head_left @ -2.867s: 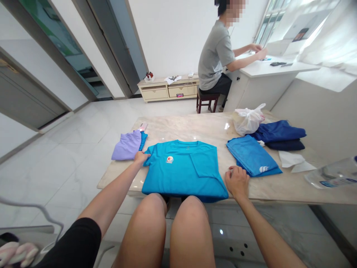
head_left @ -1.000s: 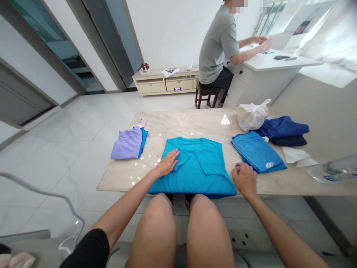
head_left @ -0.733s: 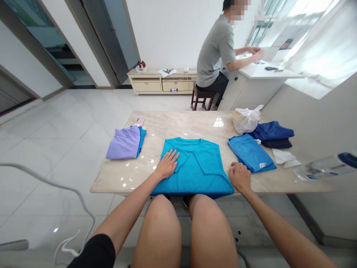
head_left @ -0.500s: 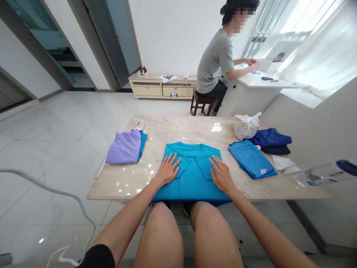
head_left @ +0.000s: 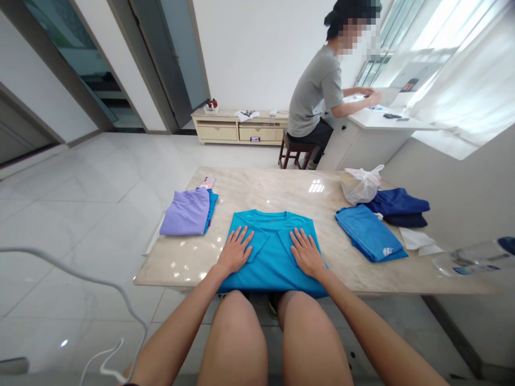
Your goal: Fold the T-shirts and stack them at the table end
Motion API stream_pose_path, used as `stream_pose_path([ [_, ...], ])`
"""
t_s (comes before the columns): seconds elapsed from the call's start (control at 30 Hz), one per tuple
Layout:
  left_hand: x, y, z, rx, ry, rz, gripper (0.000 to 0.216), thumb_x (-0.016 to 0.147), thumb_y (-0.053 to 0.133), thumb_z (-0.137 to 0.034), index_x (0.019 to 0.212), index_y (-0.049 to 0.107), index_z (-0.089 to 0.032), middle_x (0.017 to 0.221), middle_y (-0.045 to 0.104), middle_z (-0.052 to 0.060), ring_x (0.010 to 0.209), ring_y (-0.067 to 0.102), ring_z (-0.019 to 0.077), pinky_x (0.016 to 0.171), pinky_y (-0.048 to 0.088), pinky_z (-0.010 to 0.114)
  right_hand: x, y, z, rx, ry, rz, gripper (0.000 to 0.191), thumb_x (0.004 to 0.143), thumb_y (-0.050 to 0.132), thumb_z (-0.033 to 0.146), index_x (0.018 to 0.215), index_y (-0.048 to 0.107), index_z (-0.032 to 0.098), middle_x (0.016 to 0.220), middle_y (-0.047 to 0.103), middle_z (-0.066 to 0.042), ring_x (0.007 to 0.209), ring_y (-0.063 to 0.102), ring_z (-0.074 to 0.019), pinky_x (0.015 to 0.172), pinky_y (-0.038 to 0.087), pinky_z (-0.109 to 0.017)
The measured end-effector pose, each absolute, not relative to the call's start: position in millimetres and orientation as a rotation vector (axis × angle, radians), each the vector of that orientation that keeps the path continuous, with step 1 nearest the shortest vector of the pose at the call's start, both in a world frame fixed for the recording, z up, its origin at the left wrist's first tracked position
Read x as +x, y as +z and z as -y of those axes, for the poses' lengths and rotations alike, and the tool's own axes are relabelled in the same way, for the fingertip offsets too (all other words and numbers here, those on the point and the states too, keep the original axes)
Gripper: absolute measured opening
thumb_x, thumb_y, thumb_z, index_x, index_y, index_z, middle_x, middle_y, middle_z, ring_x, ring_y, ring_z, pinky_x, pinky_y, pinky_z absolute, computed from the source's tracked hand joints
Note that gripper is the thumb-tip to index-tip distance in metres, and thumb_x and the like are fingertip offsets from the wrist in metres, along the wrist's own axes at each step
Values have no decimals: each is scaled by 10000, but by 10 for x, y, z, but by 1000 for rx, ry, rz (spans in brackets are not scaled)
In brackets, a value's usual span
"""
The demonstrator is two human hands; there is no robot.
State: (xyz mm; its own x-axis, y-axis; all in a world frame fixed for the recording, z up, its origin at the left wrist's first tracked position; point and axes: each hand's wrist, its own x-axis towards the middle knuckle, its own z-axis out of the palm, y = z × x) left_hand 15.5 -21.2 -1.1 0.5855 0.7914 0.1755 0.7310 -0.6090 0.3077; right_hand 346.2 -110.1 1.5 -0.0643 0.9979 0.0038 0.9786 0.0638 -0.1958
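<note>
The shirt [head_left: 267, 273] lay on the table [head_left: 257, 185], at the near edge, just past the knees [head_left: 239, 313]. Its sleeves were turned in, and its neck pointed away from the knees. The left hand [head_left: 234, 252] lay flat on one sleeve, and the right hand [head_left: 307, 253] lay flat on the other. Both had their fingers spread a little. Purple cloth [head_left: 185, 214] lay to the left. To the right was a folded blue cloth [head_left: 368, 233], near a white bag [head_left: 361, 186] and a bottle [head_left: 469, 261].
</note>
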Motion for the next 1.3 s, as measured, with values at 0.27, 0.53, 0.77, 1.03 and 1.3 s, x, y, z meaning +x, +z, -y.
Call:
stream_pose_path([
  [0.27, -212, 319, 185, 2577, 461, -1282, 533, 1072, 491, -293, 1599, 555, -240, 1729, 485, 142, 1600, 442, 344, 1339, 341, 578, 3731, 617, 842, -1911, 323, 2272, 487, 1079, 464, 228, 1535, 631, 186, 1593, 587, -171, 1459, 566, -323, 1262, 441, -496],
  [0.53, -191, 636, -908, 2037, 332, -1724, 493, 876, 814, -365, 1273, 586, -183, 1100, 773, 126, 1139, 759, 325, 952, 597, 386, 4275, 753, 84, -2237, 644, 1973, 724, 826, 936, 349, 1435, 601, 148, 1426, 661, -229, 1312, 659, -361, 1121, 530, -457],
  [0.77, -136, 436, -1116, 1907, 225, -1764, 602, 743, 935, -420, 1187, 588, -211, 1127, 801, 107, 1103, 775, 302, 866, 548, 315, 4366, 548, -169, -2267, 859, 1941, 829, 778, 973, 377, 1469, 563, 173, 1324, 747, -139, 1132, 752, -258, 943, 588, -315],
  [1.03, -88, 507, -1165, 1982, 104, -1616, 345, 641, 935, -429, 775, 686, -231, 757, 733, 13, 874, 739, 266, 726, 496, 293, 4292, 625, -297, -2328, 926, 2073, 360, 756, 939, 376, 1029, 794, 191, 1041, 817, -73, 994, 765, -274, 845, 577, -309],
  [1.3, -19, 661, -1017, 2045, 133, -1475, 278, 627, 905, -381, 781, 735, -225, 869, 785, 30, 950, 734, 284, 756, 485, 293, 4192, 827, -207, -2269, 800, 2221, 408, 754, 920, 343, 1115, 828, 176, 1202, 805, -138, 1091, 746, -330, 890, 562, -343],
])
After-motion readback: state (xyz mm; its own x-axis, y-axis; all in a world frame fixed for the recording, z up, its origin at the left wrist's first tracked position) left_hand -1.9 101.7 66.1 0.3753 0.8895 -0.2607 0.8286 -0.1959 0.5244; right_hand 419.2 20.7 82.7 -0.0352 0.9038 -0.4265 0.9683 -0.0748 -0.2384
